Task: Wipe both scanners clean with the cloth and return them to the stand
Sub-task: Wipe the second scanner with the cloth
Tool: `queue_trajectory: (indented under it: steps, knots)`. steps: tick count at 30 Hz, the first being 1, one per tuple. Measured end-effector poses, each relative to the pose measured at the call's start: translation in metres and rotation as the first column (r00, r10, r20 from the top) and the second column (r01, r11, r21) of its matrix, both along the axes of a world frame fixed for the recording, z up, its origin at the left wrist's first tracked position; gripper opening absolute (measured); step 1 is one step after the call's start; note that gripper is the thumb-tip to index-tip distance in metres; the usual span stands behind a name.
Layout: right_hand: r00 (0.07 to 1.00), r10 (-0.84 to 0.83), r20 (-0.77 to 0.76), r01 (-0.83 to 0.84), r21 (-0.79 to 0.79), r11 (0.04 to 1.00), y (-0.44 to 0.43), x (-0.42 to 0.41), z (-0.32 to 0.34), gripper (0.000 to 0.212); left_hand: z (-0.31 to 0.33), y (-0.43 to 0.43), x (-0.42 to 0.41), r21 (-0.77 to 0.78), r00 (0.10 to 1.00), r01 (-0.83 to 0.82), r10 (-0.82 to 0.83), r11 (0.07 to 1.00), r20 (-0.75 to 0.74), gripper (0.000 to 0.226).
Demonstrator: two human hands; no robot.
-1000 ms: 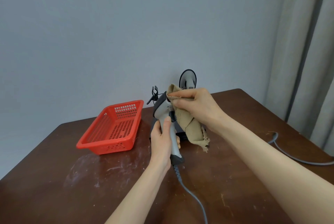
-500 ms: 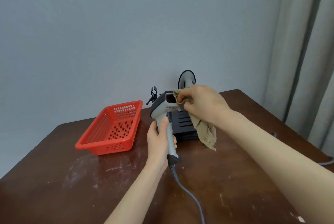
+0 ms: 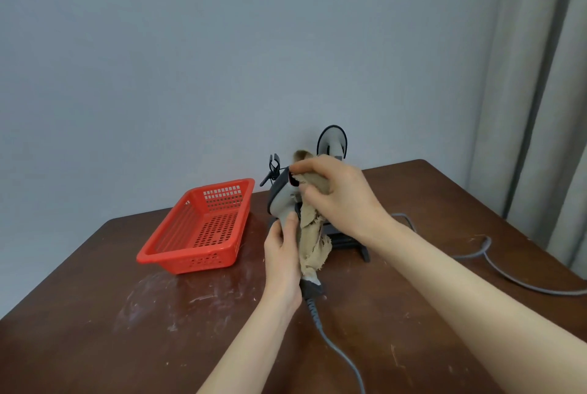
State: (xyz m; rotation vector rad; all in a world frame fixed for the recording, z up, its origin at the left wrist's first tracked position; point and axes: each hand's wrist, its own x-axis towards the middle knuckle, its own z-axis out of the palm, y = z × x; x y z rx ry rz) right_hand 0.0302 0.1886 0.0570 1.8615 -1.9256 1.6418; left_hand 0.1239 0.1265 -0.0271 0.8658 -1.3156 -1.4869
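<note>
My left hand grips the handle of a grey handheld scanner, held upright above the table with its cable trailing toward me. My right hand presses a frayed tan cloth against the scanner's head and front; the cloth hangs down over the handle. Behind my hands stands the dark stand, with a second scanner upright at its back, mostly hidden by my right hand.
A red perforated plastic basket sits left of the scanner on the brown wooden table. A grey cable runs across the table's right side. Grey curtain hangs at the right; the wall is close behind.
My right hand has slid the cloth from the scanner's window down over its front, and the cloth now drapes over the handle. The scanner stays upright in my left hand.
</note>
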Motion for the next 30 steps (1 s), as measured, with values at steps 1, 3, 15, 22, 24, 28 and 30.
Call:
queue_trajectory:
  steps: [1,3,15,22,24,28,30]
  knots:
    - [1.0,-0.016,0.008,0.016,0.008,1.0,-0.001,0.001,-0.001,0.027,0.0,0.001,-0.001,0.002,1.0,-0.002,0.002,1.0,0.001,0.031]
    - [0.994,-0.058,0.09,0.056,0.026,0.998,-0.002,0.001,-0.003,0.03,0.001,0.002,-0.002,0.009,1.0,-0.005,0.005,1.0,-0.004,0.032]
    - [0.991,-0.091,-0.102,0.093,0.013,0.996,-0.005,-0.007,-0.011,0.033,0.002,0.006,-0.006,-0.043,0.999,-0.05,0.051,0.998,0.009,0.091]
    - [0.959,-0.196,-0.204,0.225,0.134,0.965,0.0,-0.016,-0.017,0.039,-0.003,0.004,-0.007,-0.009,0.999,-0.03,0.03,1.0,0.033,0.073]
    - [0.988,-0.1,-0.119,0.11,0.08,0.991,0.001,-0.012,-0.012,0.039,-0.007,0.001,-0.011,-0.053,0.999,-0.022,0.023,0.998,0.028,0.099]
    - [0.976,-0.12,-0.183,0.142,0.108,0.984,-0.001,-0.013,-0.011,0.04,-0.011,-0.003,-0.013,-0.038,0.999,-0.031,0.032,0.999,0.029,0.1]
    - [0.96,-0.176,-0.217,0.211,0.149,0.966,0.0,-0.019,-0.015,0.041,-0.009,-0.003,-0.01,0.011,0.999,-0.031,0.031,0.999,0.011,0.075]
